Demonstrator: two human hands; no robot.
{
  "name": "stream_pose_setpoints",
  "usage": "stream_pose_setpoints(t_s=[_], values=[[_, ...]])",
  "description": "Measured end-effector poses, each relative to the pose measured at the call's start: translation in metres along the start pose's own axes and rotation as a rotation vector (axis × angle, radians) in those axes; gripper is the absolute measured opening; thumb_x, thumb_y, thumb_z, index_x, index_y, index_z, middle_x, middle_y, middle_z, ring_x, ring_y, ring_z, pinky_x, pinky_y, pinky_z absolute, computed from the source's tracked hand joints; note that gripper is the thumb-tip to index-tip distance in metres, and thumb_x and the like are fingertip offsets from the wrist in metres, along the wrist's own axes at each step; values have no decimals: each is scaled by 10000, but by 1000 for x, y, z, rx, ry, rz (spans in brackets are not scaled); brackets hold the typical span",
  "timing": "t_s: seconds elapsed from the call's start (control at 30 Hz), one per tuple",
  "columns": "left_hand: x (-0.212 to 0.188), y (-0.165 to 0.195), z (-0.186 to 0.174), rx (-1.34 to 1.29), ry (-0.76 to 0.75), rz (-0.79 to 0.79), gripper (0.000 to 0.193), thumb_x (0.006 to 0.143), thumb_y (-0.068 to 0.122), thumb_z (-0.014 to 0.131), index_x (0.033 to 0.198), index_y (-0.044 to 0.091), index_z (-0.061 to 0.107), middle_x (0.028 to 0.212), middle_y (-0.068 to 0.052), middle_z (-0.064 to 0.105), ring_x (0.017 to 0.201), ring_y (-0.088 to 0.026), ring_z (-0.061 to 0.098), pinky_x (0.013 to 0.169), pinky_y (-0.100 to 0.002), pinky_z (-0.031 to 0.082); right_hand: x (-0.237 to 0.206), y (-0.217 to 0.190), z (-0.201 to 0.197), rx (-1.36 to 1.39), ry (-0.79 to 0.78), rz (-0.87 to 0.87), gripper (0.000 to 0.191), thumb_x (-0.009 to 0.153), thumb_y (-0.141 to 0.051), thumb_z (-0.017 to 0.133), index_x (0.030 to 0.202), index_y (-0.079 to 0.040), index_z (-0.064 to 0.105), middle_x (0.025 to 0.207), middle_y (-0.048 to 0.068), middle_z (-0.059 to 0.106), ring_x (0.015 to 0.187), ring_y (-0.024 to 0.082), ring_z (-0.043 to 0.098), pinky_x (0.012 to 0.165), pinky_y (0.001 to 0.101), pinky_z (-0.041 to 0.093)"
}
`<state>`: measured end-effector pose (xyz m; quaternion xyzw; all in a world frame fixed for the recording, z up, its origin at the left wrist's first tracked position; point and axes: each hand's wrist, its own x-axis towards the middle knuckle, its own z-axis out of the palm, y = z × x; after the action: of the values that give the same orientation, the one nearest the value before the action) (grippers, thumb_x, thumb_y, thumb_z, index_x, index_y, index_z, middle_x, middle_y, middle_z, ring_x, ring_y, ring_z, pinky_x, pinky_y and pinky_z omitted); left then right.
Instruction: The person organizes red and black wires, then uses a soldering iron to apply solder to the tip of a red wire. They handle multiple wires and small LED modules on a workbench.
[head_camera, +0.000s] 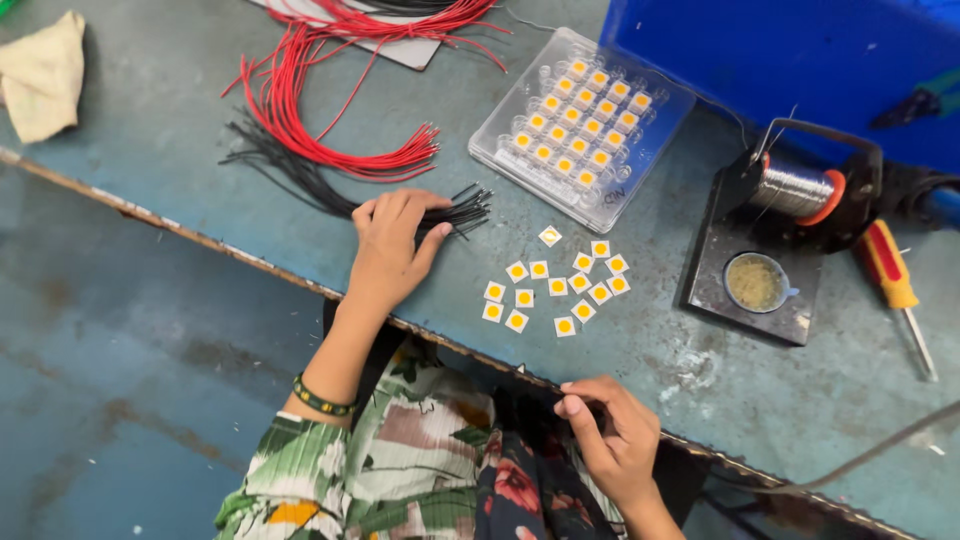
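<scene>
We look down at a worn blue-grey tabletop (180, 190). Our left hand (390, 248) lies flat on a bundle of thin black wires (330, 185), fingers curled over the bundle's right end; whether they've pinched any single wire we can't tell. The bundle's long axis runs upper left to lower right, its bare tips fanning out just right of the fingers. Our right hand (612, 432) sits well apart at the tabletop's near edge, thumb & forefinger closed as if on sth tiny, too small to make out. So the left hand is much nearer the wires. Above lies a red wire bundle (320, 110). Right of the left hand: loose small white squares w/ yellow centres (560, 285), a clear tray (582, 115) of more, a solder stand (770, 250).
</scene>
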<state>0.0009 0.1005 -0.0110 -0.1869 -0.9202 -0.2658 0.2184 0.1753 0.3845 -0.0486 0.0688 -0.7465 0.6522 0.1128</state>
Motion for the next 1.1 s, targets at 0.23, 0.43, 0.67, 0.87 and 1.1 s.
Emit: stream_pose_setpoints(t_s=[0.23, 0.43, 0.67, 0.87, 1.1], values=[[-1, -2, 7, 75, 37, 72, 366, 894, 247, 753, 1231, 138, 666, 1111, -51, 610, 1054, -261, 553, 961, -435, 343, -1, 2, 8, -37, 103, 6, 104, 967, -30, 649, 1028, 42, 694, 868, 86, 723, 751, 120, 731, 683, 226, 571], [-2, -12, 8, -101, 61, 67, 259, 878, 213, 794, 1121, 173, 713, 1004, 14, 635, 1020, -207, 584, 961, -405, 365, 0, 6, 14, -35, 154, 28, 118, 995, -51, 630, 1064, 31, 680, 822, 87, 733, 753, 124, 711, 696, 234, 560], [-3, -11, -3, -196, 107, 104, 197, 853, 213, 802, 1030, 153, 738, 1012, 24, 683, 987, -210, 604, 957, -402, 352, 1, 5, 13, -71, 166, 8, 128, 1009, -71, 627, 1074, 31, 671, 818, 92, 737, 742, 126, 704, 699, 237, 554], [37, -9, -33, -384, 161, 95, 48, 900, 97, 776, 940, 121, 765, 971, -30, 688, 929, -205, 668, 805, -343, 507, 4, 7, 15, 2, 172, 32, 138, 1018, -83, 624, 1080, 32, 668, 810, 86, 726, 733, 132, 701, 701, 250, 576], [137, -37, -86, -1425, 454, -219, 22, 1008, 41, 714, 996, 41, 696, 782, -19, 660, 669, -117, 620, 611, -261, 470, 5, 6, 18, -36, 203, 29, 142, 1019, -91, 628, 1073, 33, 670, 804, 86, 718, 714, 129, 690, 680, 248, 565]])
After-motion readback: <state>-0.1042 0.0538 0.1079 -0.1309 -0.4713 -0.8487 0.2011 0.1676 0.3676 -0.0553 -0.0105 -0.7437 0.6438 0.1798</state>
